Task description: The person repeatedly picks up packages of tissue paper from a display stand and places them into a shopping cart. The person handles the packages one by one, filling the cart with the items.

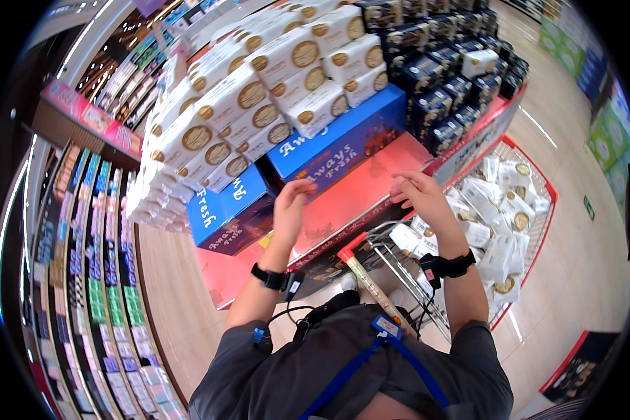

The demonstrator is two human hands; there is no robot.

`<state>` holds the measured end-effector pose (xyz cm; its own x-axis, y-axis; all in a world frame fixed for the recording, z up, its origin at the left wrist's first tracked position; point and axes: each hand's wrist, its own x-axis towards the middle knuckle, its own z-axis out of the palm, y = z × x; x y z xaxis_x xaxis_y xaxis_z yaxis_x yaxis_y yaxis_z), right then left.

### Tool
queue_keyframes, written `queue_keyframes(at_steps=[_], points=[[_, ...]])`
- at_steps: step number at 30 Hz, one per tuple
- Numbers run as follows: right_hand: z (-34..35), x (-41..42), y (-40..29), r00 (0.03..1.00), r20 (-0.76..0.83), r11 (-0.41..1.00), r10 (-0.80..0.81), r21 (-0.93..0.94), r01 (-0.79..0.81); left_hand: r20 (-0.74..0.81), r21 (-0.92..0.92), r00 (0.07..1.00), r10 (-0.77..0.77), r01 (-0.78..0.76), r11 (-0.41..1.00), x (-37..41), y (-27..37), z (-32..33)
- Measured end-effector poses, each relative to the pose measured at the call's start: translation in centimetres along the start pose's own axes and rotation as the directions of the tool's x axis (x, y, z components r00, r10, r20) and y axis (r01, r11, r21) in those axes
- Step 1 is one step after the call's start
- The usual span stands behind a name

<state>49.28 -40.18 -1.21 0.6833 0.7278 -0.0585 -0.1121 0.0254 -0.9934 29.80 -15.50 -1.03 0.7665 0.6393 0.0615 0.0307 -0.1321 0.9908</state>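
Note:
My left hand [292, 206] is raised in front of the blue cardboard boxes with nothing in it, its fingers loosely bent. Across from it, my right hand [421, 197] hovers over the right part of the red display platform [365, 176], also holding nothing. A long blue box [341, 139] bearing white writing lies behind the hands, and a second blue box [231, 212] sits to the left. White tissue packs [281, 55] with gold round emblems are stacked high on and behind these boxes. Many similar loose packs [478, 197] fill a shopping cart [548, 226] at my right.
Dark blue packs [433, 100] are stacked at the platform's right, with a white pack [479, 62] on top. The cart's red-ended handle [373, 278] runs close before my body. Shelves of small packaged goods [97, 262] stand left. Green-and-white packages [611, 142] line the far right.

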Motion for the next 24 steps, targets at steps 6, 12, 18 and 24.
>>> queue_keyframes(at_steps=[6,12,18,24], points=[[8.7,6.4,-1.9,0.987,0.153,0.997,-0.058,-0.044,0.066,-0.172,-0.070,0.983,-0.070,0.058,0.996,-2.0,-1.5,-9.2],[10.8,14.8,-1.5,0.996,-0.044,0.997,-0.072,0.032,0.073,-0.039,-0.163,0.998,0.043,-0.049,0.985,1.9,-3.4,-9.6],[8.2,20.3,-2.4,0.974,-0.194,0.993,-0.116,-0.030,0.113,0.099,-0.183,0.993,0.062,-0.043,0.982,7.5,-2.0,-6.8],[4.7,23.1,-3.5,0.971,-0.200,0.992,-0.129,-0.037,0.124,0.164,-0.079,0.984,0.072,-0.060,0.995,12.1,-0.1,-5.2]])
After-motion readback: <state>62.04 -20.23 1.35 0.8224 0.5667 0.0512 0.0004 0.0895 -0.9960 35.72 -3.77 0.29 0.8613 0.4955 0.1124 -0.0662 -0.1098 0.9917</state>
